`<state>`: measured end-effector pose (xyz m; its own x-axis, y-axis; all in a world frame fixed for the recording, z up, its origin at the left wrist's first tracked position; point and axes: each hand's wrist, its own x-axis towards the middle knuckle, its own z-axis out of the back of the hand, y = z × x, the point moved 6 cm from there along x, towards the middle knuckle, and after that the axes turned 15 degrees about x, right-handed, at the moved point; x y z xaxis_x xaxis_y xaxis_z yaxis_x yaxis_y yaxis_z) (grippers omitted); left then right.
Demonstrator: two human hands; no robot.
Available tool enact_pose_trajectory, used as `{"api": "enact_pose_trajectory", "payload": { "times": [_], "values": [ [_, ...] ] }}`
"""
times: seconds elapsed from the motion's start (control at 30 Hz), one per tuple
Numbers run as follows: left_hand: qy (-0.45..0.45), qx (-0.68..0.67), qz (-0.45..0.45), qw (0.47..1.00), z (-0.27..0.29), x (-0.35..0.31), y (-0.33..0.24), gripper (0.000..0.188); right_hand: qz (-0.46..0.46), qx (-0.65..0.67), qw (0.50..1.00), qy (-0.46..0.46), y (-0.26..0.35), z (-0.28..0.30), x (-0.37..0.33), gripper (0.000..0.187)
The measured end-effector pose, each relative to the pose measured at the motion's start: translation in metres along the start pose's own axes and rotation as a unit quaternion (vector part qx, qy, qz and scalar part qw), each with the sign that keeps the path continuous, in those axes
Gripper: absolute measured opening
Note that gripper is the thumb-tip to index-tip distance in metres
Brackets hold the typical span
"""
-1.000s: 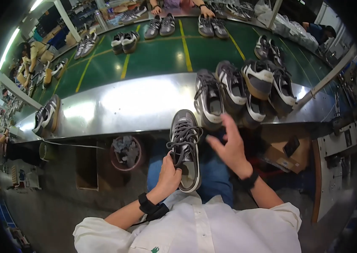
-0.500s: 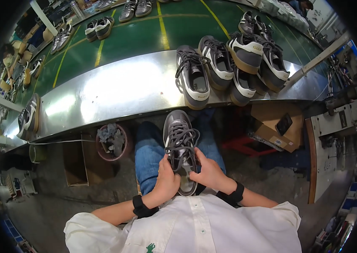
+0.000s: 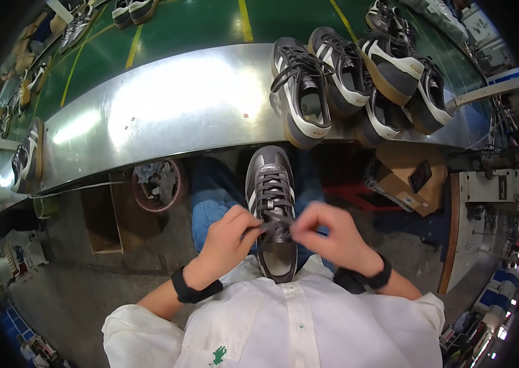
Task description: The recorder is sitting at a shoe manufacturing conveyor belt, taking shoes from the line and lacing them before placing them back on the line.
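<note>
The left hand and blurred right hand pinch the laces, each grip closed, over a shoe near of the counter.

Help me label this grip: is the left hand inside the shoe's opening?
No, the left hand pinches a dark lace over the shoe, outside its opening.

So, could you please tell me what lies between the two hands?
In the head view, the dark shoe and its laces lie between the left hand and right hand.
</note>
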<state>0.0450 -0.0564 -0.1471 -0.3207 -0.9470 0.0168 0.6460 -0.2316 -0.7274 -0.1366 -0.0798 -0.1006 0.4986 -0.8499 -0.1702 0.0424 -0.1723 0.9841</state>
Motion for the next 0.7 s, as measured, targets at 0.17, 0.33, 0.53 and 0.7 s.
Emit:
{"api": "enact_pose_trajectory", "payload": {
  "times": [0.17,0.33,0.53,0.7],
  "values": [
    [-0.049,-0.198,0.087,0.975,-0.005,-0.026,0.025,0.013,-0.151,0.261,0.943,-0.143,-0.062,0.022,-0.044,0.017],
    [-0.028,-0.15,-0.074,0.986,0.022,-0.005,-0.015,0.013,-0.145,0.241,0.949,-0.141,-0.039,0.021,-0.003,0.015],
    [0.001,-0.153,-0.141,0.978,0.019,-0.004,-0.028,0.013,-0.144,0.059,0.982,-0.106,-0.035,0.032,0.019,0.016],
    [-0.086,-0.074,0.055,0.992,0.021,0.024,0.009,0.011,-0.114,-0.067,0.99,-0.057,-0.03,0.02,0.045,0.02]
  ]
}}
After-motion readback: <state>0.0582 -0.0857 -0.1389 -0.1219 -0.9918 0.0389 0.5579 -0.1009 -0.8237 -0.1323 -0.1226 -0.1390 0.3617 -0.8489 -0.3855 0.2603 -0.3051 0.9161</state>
